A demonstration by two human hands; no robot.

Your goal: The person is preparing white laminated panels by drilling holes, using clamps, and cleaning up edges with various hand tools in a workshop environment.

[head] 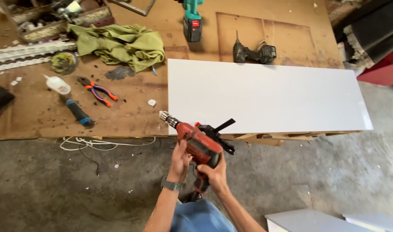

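I hold a red electric drill [200,144] in front of me, its chuck [167,118] pointing up and left toward the bench edge. My right hand [214,172] grips its handle from below. My left hand [179,161] rests against the drill's left side, a watch on that wrist. A large white board [265,96] lies flat on the brown workbench [132,114], just right of the chuck. The drill's black side handle [222,126] overlaps the board's near edge.
On the bench lie orange-handled pliers [97,91], a blue-handled tool [78,112], a white glue bottle [58,84], a green cloth [121,45], a teal cordless drill [192,21] and a black drill [253,53]. White cord [97,142] hangs at the bench's front edge. White panels [316,221] stand at lower right.
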